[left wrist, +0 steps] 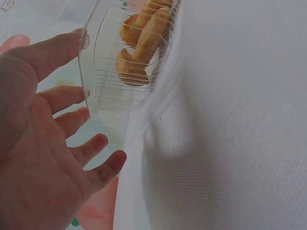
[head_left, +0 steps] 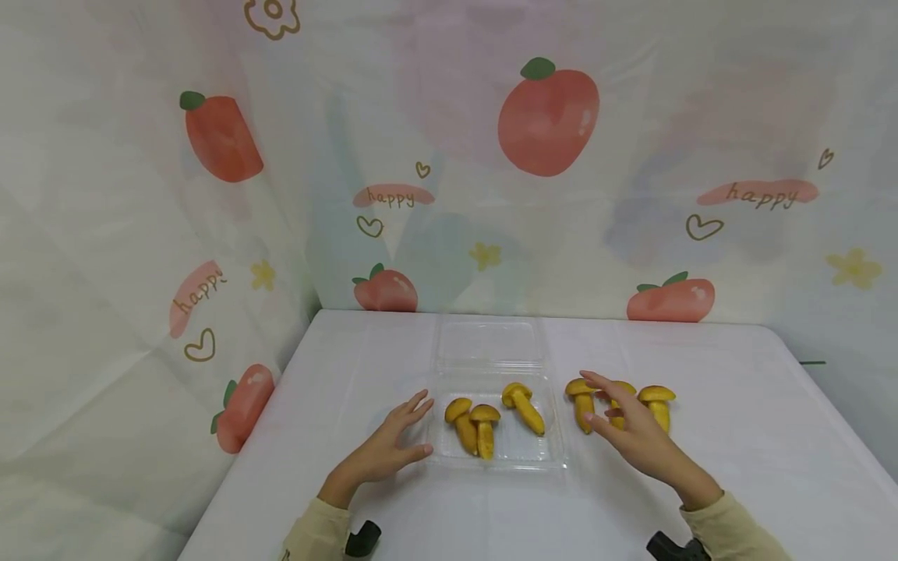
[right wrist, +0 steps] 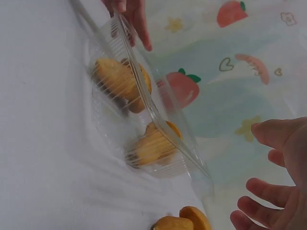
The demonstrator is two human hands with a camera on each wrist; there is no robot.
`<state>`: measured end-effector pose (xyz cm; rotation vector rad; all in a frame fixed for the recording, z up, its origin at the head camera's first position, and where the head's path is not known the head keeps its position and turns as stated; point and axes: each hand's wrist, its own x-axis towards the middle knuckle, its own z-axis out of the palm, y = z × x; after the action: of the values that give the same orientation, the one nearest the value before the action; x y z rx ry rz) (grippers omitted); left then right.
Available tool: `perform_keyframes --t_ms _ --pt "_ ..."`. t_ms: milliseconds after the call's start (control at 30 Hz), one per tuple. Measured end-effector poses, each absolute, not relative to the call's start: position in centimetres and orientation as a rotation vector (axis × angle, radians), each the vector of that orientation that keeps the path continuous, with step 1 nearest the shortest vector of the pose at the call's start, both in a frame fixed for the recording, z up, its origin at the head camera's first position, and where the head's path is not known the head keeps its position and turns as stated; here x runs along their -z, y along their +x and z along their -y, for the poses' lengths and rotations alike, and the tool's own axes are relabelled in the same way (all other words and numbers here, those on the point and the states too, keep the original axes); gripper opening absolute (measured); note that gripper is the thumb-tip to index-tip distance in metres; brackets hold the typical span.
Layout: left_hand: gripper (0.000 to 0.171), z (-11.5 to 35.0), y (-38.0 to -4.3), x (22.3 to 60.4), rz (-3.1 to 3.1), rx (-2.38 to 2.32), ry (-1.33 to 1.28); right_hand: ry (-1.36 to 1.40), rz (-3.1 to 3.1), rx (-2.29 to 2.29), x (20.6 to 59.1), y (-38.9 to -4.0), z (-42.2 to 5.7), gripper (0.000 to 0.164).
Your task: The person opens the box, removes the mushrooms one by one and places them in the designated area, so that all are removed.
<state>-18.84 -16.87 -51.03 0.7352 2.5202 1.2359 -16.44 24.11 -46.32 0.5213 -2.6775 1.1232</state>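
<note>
Fruit-print backdrop (head_left: 449,132), white tabletop (head_left: 505,514), mushrooms (head_left: 524,410), clear container (head_left: 515,465)

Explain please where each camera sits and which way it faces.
Head: on the head, facing forward and down at the clear container and yellow mushrooms; left hand, right hand and sleeves show.
Left wrist: on that wrist, facing the container's side; the left hand shows.
Right wrist: on that wrist, facing the container's opposite side; the right hand shows, the left hand beyond.
Both wrist views share the container with mushrooms inside.

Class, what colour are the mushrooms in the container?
The mushrooms are golden yellow, clearest in the head view.
</note>
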Motion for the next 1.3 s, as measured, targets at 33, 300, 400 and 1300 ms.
perform_keyframes --t_ms 33,300,400,1300 --pt "0.074 16.9 -18.9 51.0 -2.521 -1.235 0.737 0.526 2.678 -1.114 46.3 -16.5 -23.8 0.058" --pt "0.074 16.8 -19.0 50.9 -2.533 -1.209 0.753 0.591 2.716 -1.14 46.3 -16.9 -22.0 0.057" --pt "0.074 16.8 -19.0 50.9 -2.533 -1.207 0.756 0.6 2.731 -1.156 46.7 -17.2 -21.4 0.058" --pt "0.074 16.8 -19.1 51.2 -2.535 -1.199 0.737 0.648 2.906 -0.593 49.7 -21.0 -16.5 0.062"
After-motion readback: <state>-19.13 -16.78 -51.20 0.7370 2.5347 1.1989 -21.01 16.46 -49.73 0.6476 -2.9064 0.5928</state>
